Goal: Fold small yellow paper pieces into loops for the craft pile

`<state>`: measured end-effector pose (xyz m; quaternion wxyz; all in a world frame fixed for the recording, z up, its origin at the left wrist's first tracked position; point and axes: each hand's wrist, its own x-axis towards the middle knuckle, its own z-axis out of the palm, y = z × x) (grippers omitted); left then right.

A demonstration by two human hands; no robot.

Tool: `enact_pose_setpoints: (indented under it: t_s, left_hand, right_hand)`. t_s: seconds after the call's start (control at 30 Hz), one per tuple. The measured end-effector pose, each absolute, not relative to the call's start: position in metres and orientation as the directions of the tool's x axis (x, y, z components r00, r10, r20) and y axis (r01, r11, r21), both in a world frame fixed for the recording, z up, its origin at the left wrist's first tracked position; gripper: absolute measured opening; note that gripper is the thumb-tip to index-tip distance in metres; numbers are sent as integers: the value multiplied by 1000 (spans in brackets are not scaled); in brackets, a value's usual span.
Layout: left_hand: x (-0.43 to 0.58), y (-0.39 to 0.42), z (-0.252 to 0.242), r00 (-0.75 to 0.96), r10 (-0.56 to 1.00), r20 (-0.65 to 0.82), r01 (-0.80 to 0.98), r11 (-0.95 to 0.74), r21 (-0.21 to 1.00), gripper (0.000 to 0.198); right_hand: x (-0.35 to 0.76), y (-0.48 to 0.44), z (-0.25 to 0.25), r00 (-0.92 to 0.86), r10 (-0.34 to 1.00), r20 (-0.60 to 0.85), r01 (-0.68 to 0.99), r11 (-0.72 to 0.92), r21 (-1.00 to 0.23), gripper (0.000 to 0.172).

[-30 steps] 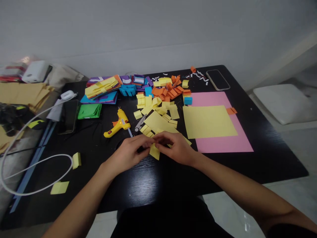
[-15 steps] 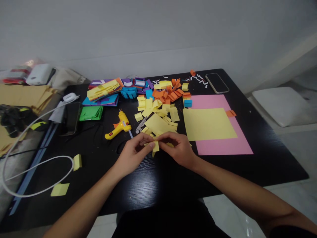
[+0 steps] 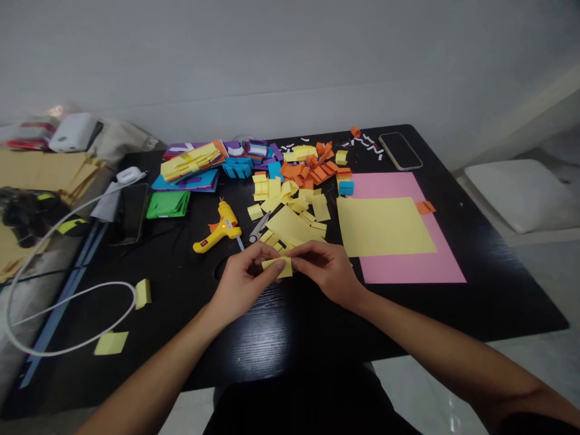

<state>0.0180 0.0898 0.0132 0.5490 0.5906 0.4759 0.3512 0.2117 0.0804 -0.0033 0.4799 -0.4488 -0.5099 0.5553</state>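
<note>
Between my two hands is a small folded piece of yellow paper (image 3: 284, 267), held over the near part of the black table. My left hand (image 3: 247, 272) pinches it with the thumb on its near face. At its right end, my right hand (image 3: 328, 272) closes thumb and fingers on the edge. Just beyond my hands lies a heap of yellow paper pieces (image 3: 290, 226), with scissors (image 3: 259, 228) partly under it. A yellow glue gun (image 3: 220, 228) rests to the left of the heap.
At the right, a yellow sheet (image 3: 385, 226) overlaps a pink sheet (image 3: 412, 269). Orange folded papers (image 3: 308, 172) and a phone (image 3: 400, 151) lie farther back. On the left are green papers (image 3: 168, 204), a white cable (image 3: 67, 350) and a dark phone (image 3: 130, 214).
The yellow piece has turned in my fingers: its hanging flap is gone from sight and a flatter, wider face shows. Both hands stay in nearly the same place.
</note>
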Motion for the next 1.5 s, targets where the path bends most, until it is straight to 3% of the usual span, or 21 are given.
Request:
enact_pose_setpoints:
  t_s: [0.17, 0.5, 0.7, 1.0, 1.33, 1.5]
  left_hand:
    - [17, 91, 15, 296, 954, -49, 159, 2, 987, 17]
    - [14, 92, 12, 298, 954, -16, 241, -59, 969, 18]
    - [13, 90, 11, 298, 955, -11, 265, -72, 961, 18]
    - [12, 92, 9, 317, 947, 41, 336, -153, 929, 18]
    - [14, 93, 14, 308, 951, 16, 266, -102, 959, 17]
    - [15, 92, 14, 264, 964, 14, 268, -87, 959, 20]
  right_hand:
    - [211, 82, -3, -197, 978, -72, -180, -109, -978, 17]
    - [211, 79, 1, -260, 962, -86, -192, -139, -972, 16]
    - [206, 76, -5, -237, 967, -98, -184, -143, -972, 33]
    - [207, 76, -6, -256, 961, -109, -187, -160, -969, 34]
    - [209, 74, -5, -267, 961, -73, -138, -113, -984, 27]
    - [208, 74, -7, -274, 960, -60, -109, -93, -990, 37]
